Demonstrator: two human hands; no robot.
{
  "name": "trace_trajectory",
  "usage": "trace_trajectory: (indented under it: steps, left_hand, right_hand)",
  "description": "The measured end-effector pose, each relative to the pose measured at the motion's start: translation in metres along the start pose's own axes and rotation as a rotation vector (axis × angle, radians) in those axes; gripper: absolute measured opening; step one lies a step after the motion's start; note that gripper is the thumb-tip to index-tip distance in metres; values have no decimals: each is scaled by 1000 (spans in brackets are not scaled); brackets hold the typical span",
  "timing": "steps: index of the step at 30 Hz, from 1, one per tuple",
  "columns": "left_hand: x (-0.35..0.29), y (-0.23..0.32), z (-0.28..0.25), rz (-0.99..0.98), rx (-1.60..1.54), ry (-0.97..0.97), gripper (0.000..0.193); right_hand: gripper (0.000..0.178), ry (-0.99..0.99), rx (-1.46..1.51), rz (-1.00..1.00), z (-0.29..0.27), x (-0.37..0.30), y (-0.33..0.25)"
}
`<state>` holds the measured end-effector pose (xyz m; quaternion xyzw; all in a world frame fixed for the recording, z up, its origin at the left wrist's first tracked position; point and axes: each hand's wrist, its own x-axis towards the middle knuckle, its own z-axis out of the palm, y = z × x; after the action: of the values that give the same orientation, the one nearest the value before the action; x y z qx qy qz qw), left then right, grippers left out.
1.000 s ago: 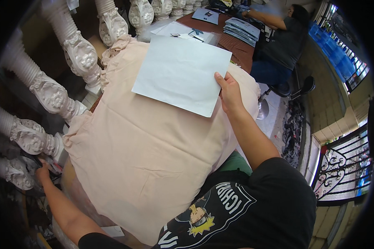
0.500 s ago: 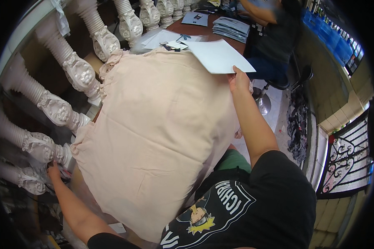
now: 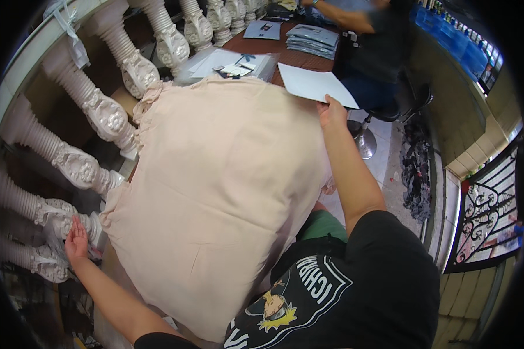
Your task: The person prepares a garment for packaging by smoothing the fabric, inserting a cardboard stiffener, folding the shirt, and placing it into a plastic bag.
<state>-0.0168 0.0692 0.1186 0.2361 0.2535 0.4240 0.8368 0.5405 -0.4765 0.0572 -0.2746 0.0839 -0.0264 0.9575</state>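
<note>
My right hand (image 3: 333, 113) pinches the near corner of a stiff white sheet (image 3: 315, 83), thumb on top. The sheet is held over the far right edge of a pale pink cloth (image 3: 215, 174) with gathered, ruffled edges. This cloth is spread across the table in front of me and drapes over its near side. Out at the far left, my left hand (image 3: 76, 241) is raised beside the foot of a white baluster, its fingers stretched out. Nothing shows in that hand. Some clear plastic lies close by it, hard to make out.
Ornate white balusters (image 3: 108, 113) line the left side. Beyond the cloth lie clear plastic bags with papers (image 3: 215, 63) and small tags (image 3: 237, 70). A stack of packed garments (image 3: 312, 41) stands on the brown table (image 3: 259, 49). Another person (image 3: 370, 49) works there, near a stool (image 3: 365, 142).
The white sheet has tilted flatter and lower in my right hand. My left hand's fingers have lifted and spread beside the baluster. The whole view has shifted slightly.
</note>
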Motion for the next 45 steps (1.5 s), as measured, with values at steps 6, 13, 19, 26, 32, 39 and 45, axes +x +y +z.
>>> trace_trajectory:
  steps: [6, 13, 19, 26, 32, 39, 45]
  left_hand:
    - [-16, -38, 44, -30, 69, -213, 45]
    - [-59, -52, 99, -17, 239, -370, 44]
    - [-62, -64, 98, -113, 467, -627, 44]
    - [-223, -213, 200, 165, 1290, -921, 47]
    - [-387, -318, 239, 684, 590, -1832, 41]
    - [-462, -349, 269, 837, 269, -1648, 14]
    - [-429, -328, 210, 922, 664, -1407, 12]
  right_hand:
    - [38, 44, -30, 7, 3, -7, -12]
    - [37, 24, -39, 4, 6, -16, -12]
    - [36, 4, -42, -3, 4, -19, -15]
    - [32, -54, -88, -33, 5, -31, -23]
    - [27, -433, -404, -151, 28, -72, -13]
    - [30, -962, -665, 130, 53, -128, 4]
    - [31, -1118, -783, 419, 63, -181, 43]
